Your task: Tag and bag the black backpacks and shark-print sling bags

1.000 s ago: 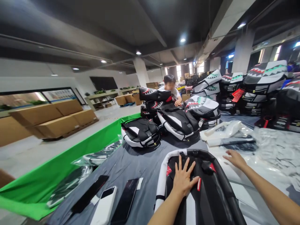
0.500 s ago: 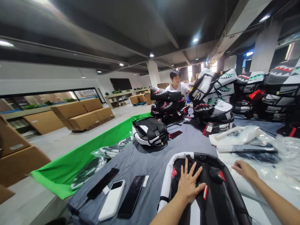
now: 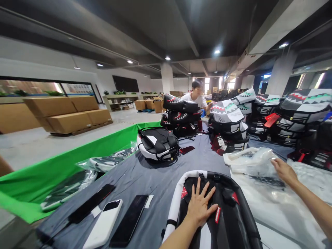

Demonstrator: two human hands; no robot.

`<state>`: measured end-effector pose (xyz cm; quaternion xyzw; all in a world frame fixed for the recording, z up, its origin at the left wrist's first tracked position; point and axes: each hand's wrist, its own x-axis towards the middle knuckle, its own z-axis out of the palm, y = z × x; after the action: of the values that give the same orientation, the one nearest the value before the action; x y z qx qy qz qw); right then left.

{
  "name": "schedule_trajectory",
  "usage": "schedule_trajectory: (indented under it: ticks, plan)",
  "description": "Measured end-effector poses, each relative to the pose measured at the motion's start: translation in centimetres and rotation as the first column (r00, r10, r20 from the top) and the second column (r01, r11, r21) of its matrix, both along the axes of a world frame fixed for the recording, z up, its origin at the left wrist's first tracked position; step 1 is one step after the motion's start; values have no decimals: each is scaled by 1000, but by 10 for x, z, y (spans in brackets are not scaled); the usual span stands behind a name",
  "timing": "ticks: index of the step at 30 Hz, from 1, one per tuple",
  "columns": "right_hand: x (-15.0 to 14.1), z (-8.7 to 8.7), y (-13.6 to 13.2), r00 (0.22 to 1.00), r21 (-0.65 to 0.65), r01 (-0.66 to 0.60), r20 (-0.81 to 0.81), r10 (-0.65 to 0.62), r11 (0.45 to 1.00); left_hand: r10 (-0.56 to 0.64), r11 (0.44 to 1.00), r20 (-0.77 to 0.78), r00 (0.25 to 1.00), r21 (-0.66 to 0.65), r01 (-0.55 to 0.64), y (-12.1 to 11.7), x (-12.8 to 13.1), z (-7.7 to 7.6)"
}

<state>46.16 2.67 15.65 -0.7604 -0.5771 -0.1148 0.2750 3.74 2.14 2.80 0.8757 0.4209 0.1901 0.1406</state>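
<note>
Left hand point(image 3: 199, 206) spread flat on backpack point(image 3: 228, 211) toward bench's point(image 3: 144, 178) near edge, right hand point(image 3: 285, 171) pinching plastic bag point(image 3: 250, 162); we're likely picking it up, next calls for firm hold

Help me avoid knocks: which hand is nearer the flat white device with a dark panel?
Left hand: spread on the black-and-white backpack, right of the device. The right hand is farther right, at the translucent plastic bags.
</note>
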Motion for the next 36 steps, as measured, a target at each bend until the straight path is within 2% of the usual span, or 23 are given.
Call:
schedule_trajectory:
  ticks: [2,4,6,8,9,10,11,12,14,15,16,18,22,24,25,26,27,29,31,32,34,36]
  plan:
    - [-32,27,-2,991,-21,-131,-41,130,991,-7,1000,12,1000,-10,7,0,-2,2]
    - [-76,46,-9,963,-24,-265,-66,263,964,-32,999,68,997,-27,34,-1,-3,7]
    - [-125,58,-20,918,-2,-388,-91,386,922,-42,998,203,978,-41,51,-7,-3,14]
    - [-173,60,-32,857,42,-494,-148,494,868,-16,993,431,902,-101,66,-21,1,24]
    - [-195,57,-38,822,60,-538,-183,539,841,9,980,569,822,-169,106,-31,4,29]
    - [-215,52,-43,788,70,-575,-218,575,815,59,951,706,705,-254,174,-42,7,34]
    - [-232,44,-47,759,69,-605,-249,601,793,149,904,817,557,-341,259,-55,10,38]
    - [-248,35,-51,734,55,-632,-278,620,773,274,842,876,396,-417,341,-68,11,42]
    - [-271,14,-58,679,1,-688,-350,645,726,547,730,829,112,-539,421,-92,7,48]
    - [-280,4,-63,646,-31,-719,-395,653,694,652,688,758,15,-600,409,-102,2,49]
    - [-287,-7,-69,614,-62,-749,-438,656,660,719,657,693,-49,-655,374,-110,-6,49]
    - [-298,-25,-84,572,-118,-792,-487,660,600,762,637,641,-91,-719,277,-121,-23,46]
    - [-312,-55,-112,515,-168,-841,-543,663,515,735,675,677,-18,-730,103,-125,-43,34]
    - [-310,-67,-115,463,-151,-860,-632,621,488,716,694,695,69,-719,36,-119,-48,30]
    - [-306,-73,-112,440,-132,-861,-679,588,491,690,718,710,142,-696,-10,-116,-51,29]
    - [-300,-77,-107,428,-106,-846,-720,546,522,652,751,720,237,-657,-69,-113,-55,29]
    - [-291,-82,-101,427,-77,-813,-753,500,578,608,784,708,359,-607,-130,-111,-61,31]
    - [-275,-88,-88,463,-38,-697,-787,408,716,533,837,610,586,-483,-259,-111,-71,36]
    - [-267,-89,-80,543,-29,-575,-762,355,818,462,886,504,730,-290,-360,-116,-75,42]
    - [-268,-88,-79,587,-14,-538,-724,362,843,420,906,475,773,-164,-391,-118,-74,46]
    - [-278,-80,-85,653,23,-535,-623,431,844,326,908,437,838,102,-406,-118,-65,52]
    - [-288,-70,-96,711,51,-559,-485,510,828,277,890,355,893,256,-378,-110,-56,58]
